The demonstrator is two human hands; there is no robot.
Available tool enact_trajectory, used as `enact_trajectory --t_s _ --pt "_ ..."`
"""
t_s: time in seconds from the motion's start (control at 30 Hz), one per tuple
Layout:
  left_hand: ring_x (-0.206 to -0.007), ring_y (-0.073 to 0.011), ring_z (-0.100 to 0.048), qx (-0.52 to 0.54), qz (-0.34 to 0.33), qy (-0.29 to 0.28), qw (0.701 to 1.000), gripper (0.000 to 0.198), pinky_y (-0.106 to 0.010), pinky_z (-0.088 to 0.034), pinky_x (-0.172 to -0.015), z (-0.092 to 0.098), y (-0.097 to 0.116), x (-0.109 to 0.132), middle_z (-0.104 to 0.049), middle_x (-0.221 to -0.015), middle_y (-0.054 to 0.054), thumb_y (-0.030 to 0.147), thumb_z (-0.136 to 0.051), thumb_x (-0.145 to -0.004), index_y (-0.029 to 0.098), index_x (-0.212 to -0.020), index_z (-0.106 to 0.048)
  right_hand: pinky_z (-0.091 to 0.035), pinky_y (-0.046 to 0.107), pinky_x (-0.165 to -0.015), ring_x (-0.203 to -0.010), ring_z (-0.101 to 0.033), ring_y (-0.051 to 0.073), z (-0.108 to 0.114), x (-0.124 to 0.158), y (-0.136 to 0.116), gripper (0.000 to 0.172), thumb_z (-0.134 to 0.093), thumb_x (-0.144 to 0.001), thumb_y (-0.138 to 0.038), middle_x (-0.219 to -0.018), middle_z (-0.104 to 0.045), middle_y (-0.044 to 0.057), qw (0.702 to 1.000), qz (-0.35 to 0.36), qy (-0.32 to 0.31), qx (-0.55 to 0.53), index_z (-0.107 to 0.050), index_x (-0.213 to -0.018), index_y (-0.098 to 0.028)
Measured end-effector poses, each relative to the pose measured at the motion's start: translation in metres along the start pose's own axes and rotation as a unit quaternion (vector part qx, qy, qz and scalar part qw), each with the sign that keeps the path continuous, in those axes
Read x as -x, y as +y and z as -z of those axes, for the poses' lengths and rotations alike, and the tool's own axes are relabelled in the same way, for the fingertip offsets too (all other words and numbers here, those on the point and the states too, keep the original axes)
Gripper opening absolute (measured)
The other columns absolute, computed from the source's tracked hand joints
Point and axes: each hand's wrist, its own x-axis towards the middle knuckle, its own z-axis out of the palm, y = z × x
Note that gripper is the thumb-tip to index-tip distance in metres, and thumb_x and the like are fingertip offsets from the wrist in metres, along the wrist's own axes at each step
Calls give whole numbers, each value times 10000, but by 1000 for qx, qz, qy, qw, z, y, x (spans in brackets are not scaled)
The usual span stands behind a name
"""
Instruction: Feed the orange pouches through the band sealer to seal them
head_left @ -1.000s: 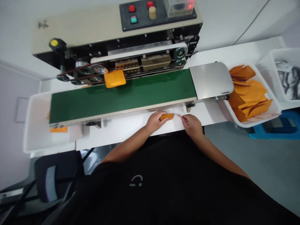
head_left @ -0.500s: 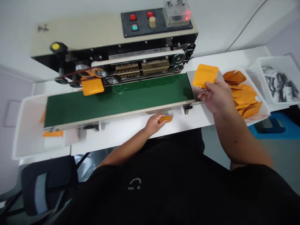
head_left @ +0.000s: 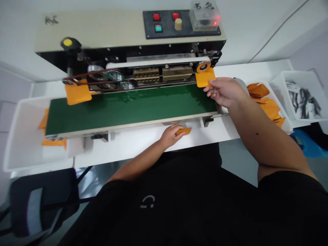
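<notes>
My right hand point(head_left: 223, 91) pinches the lower right corner of an orange pouch point(head_left: 205, 78). The pouch's top edge is at the right-hand rollers of the band sealing machine point(head_left: 102, 34), over the right end of the green conveyor belt point(head_left: 133, 106). Below the belt's front edge, my left hand point(head_left: 171, 136) is closed around another orange pouch point(head_left: 185, 131) near the white tabletop. A third orange pouch point(head_left: 78, 94) hangs by its upper edge at the machine's left end, above the belt.
On the left, a white bin point(head_left: 11, 136) holds several orange pouches. At the right stand a white tray point(head_left: 287, 119) of orange pouches and a white bin point(head_left: 282, 83) with small black-and-white packets. A black chair point(head_left: 51, 191) is at lower left, a blue stool point(head_left: 304, 140) at lower right.
My right hand has carried its pouch left, from above the metal plate to the machine's right rollers. The pouch on the machine has travelled left. My left hand keeps its hold.
</notes>
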Motion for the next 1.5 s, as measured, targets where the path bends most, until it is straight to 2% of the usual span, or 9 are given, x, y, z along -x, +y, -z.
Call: enact_trajectory --t_s 0.23,0.33,0.5,0.73,0.83,0.97,1.1,1.23,1.5 --pt "-974 -226 -725 -4 23 -3 1000 192 -367 -579 -879 0 1 0 -766 -1051 -76 285 -697 -961 215 -1139 -700 -407 160 -414 -544 -627 90 -24 24 13 259 -718 -986 -417 -818 -715 46 998 50 12 29 -598 -979 -188" --pt "-966 -224 -734 0 46 -5 999 227 -362 -580 -884 0 1 0 -775 -1054 -69 291 -727 -942 220 -1156 -700 -418 190 -432 -557 -625 106 -19 66 60 258 -696 -975 -437 -804 -683 8 982 165 77 56 -624 -1114 -232" --pt "-962 -224 -744 18 72 -13 997 315 -350 -579 -877 -1 1 -1 -786 -1111 -67 342 -765 -921 221 -1201 -686 -585 367 -710 -717 -663 191 -7 121 173 107 -687 -927 -332 -884 -713 68 919 290 31 264 -724 -993 -256" --pt "-797 -173 -706 3 80 -30 996 357 -285 -539 -744 -7 -5 2 -773 -983 -21 398 -793 -897 232 -1194 -685 -553 345 -655 -706 -609 147 -6 101 260 511 -648 -924 -352 -1356 -622 170 923 251 37 288 -565 -1410 -220" --pt "-736 -156 -665 -10 72 -29 997 310 -272 -511 -703 -7 -6 3 -736 -878 -3 425 -794 -899 218 -1106 -693 -528 316 -657 -699 -600 143 -7 98 259 529 -670 -929 -399 -1171 -698 104 937 211 17 277 -557 -1416 -223" --pt "-734 -151 -651 6 47 -23 999 305 -271 -506 -701 -6 -3 3 -733 -882 -20 458 -786 -907 204 -1046 -690 -508 367 -730 -710 -569 186 -6 103 249 212 -619 -971 -411 -804 -652 56 913 234 51 330 -699 -996 -216" --pt "-764 -160 -662 45 12 -12 999 365 -292 -533 -740 -1 2 3 -751 -926 -48 474 -795 -898 197 -1101 -674 -501 486 -917 -852 -608 246 -1 99 242 172 -600 -973 -366 -874 -697 74 894 279 51 346 -703 -902 -248" --pt "-821 -173 -668 67 -4 0 998 352 -317 -551 -770 3 5 3 -756 -1027 -84 436 -750 -928 199 -1166 -647 -476 537 -1007 -939 -634 282 3 102 230 88 -676 -922 -367 -927 -729 38 933 230 20 275 -716 -863 -316" --pt "-815 -174 -671 105 -13 20 994 390 -327 -553 -752 1 1 7 -742 -1036 -96 441 -696 -953 197 -1246 -611 -486 304 -552 -582 -591 155 13 123 142 212 -677 -962 -435 -698 -623 -20 971 203 125 22 -556 -1026 -273"
